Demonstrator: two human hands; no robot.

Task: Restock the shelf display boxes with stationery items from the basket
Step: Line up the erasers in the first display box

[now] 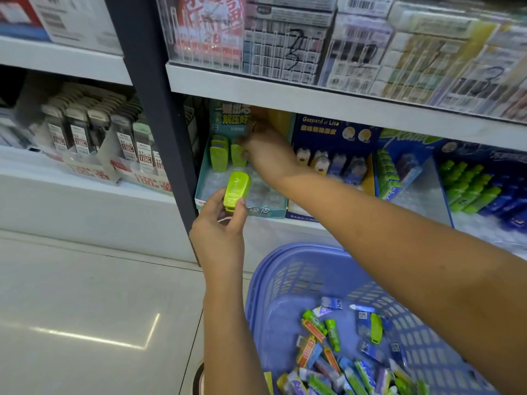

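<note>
Shelf (285, 228): teal box (265, 211) left part-filled.
Left hand (219, 232): green case (236, 192) pinched, kept ready for slotting.
Right hand (266, 155): reached into box, grip unclear.

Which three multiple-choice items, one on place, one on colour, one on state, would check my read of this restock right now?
1. Where is the right hand?
A. In the basket.
B. Inside the teal display box.
C. On the top shelf.

2. What colour is the item held by the left hand?
A. Lime green.
B. Red.
C. White.

3. What is the left hand doing?
A. Hanging open and empty.
B. Resting on the basket rim.
C. Gripping the item with thumb and fingers.

Key:
1 B: the right hand reaches across into that box.
2 A: the item shows bright lime green.
3 C: thumb and fingers curl round the item's lower end.
</note>
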